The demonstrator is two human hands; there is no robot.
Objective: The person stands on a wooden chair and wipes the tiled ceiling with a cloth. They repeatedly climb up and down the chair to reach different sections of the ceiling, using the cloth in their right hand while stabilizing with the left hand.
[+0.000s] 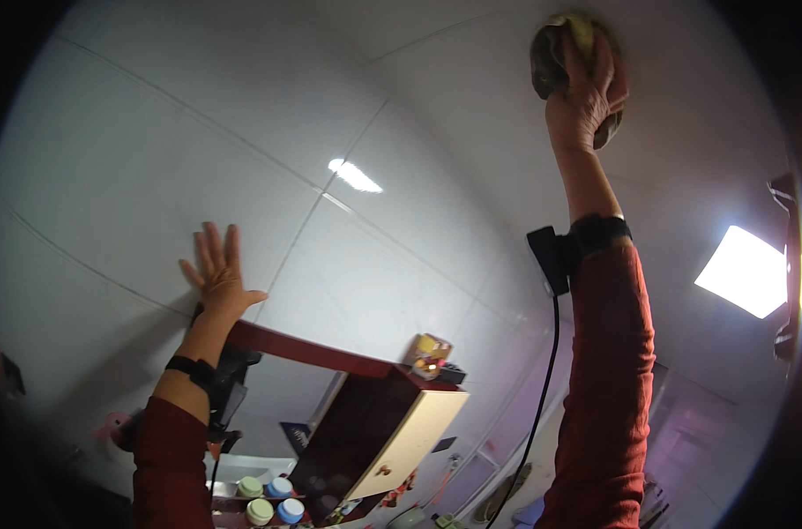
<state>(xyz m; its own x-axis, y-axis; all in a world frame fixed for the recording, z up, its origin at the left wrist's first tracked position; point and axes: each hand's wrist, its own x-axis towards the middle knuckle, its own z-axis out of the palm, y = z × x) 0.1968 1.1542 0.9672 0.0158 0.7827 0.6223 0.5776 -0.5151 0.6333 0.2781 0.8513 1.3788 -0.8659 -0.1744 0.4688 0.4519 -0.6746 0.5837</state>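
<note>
"Where's the dark-and-yellow cloth [549, 63]?"

"Up against the pale ceiling [683, 115], with the right hand's [586, 88] fingers curled over it, grasping it."

"And the left hand [222, 284]?"

"Fingers spread wide and released, laid on the tiled wall [154, 167] above the red-framed mirror [286, 388]."

"Beside that mirror?"

"A cream-doored cabinet [410, 445], with a small yellowish box [429, 346] on top."

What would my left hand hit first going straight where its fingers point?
Your left hand points up the wall; that way looks free as far as shown, though depth is unclear.
</note>
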